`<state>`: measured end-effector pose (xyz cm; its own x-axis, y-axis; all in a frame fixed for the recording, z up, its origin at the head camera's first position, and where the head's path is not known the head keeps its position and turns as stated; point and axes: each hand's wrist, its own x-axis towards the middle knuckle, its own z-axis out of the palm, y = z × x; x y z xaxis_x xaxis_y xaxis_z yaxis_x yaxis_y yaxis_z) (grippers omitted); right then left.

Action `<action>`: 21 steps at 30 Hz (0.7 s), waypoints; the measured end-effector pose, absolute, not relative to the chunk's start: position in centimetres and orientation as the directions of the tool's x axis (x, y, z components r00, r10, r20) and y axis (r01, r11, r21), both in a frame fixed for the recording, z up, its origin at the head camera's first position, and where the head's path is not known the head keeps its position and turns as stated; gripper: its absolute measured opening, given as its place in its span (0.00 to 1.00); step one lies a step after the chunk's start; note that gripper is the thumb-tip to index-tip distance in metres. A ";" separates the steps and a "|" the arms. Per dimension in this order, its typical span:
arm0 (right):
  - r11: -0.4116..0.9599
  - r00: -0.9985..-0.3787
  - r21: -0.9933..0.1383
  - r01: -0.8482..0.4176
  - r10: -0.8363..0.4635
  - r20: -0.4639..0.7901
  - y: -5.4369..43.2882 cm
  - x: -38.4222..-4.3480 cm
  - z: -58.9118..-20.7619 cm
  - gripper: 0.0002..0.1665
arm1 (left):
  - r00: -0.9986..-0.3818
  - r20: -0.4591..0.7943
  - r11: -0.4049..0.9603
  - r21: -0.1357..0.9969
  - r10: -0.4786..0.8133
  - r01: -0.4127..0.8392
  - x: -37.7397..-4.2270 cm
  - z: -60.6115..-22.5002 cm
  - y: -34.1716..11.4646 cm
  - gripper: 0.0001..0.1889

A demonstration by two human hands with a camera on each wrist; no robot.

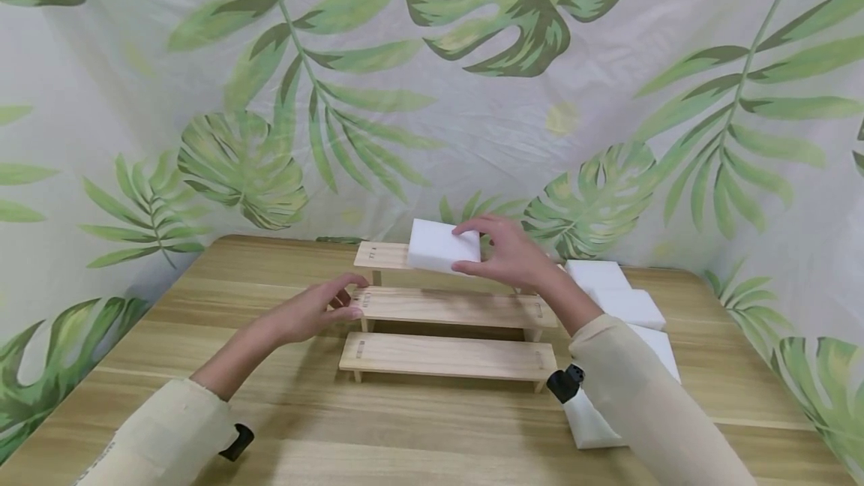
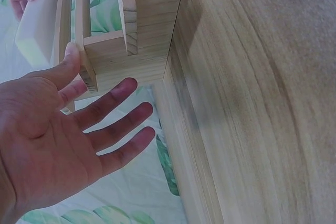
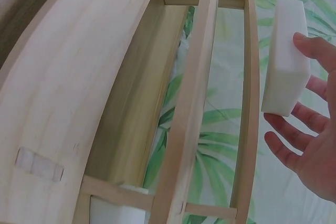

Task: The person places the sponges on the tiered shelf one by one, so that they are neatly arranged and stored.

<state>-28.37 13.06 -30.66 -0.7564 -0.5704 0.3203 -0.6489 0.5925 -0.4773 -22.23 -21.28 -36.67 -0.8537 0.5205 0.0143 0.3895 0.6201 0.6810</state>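
A three-step wooden shelf (image 1: 448,355) stands on the table. My right hand (image 1: 509,253) grips a white foam block (image 1: 439,242) by its right side, between thumb and fingers. In the head view the block overlaps the top step (image 1: 381,255); the right wrist view shows it beside that step's board, and whether they touch I cannot tell. My left hand (image 1: 317,310) is at the left end of the middle step (image 1: 459,307). In the left wrist view its thumb and forefinger pinch that board's end (image 2: 86,72), while the other fingers extend free.
Several more white foam blocks (image 1: 628,308) lie on the table right of the shelf, partly behind my right forearm. The wooden table (image 1: 405,433) reaches back to a leaf-patterned cloth (image 1: 472,133) hanging behind and at the sides.
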 end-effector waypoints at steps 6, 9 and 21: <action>0.579 -0.727 -0.445 -0.683 -0.596 0.340 11.8 -28.9 -30.6 0.29 | -0.854 0.005 0.624 0.681 0.520 0.384 -22.4 -36.7 -21.3 0.25; 0.564 -0.721 -0.459 -0.687 -0.608 0.331 11.1 -29.2 -30.5 0.28 | -0.855 -0.002 0.626 0.682 0.519 0.378 -22.3 -36.5 -21.2 0.25; 0.543 -0.733 -0.518 -0.661 -0.616 0.290 9.3 -30.2 -30.7 0.24 | -0.847 -0.014 0.623 0.683 0.532 0.381 -23.0 -36.2 -21.5 0.26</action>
<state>-30.25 9.27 -30.69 -0.7328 -0.6156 0.2900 -0.6609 0.5427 -0.5183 -22.95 -21.55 -36.16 -0.8467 0.5319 -0.0136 0.3808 0.6235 0.6828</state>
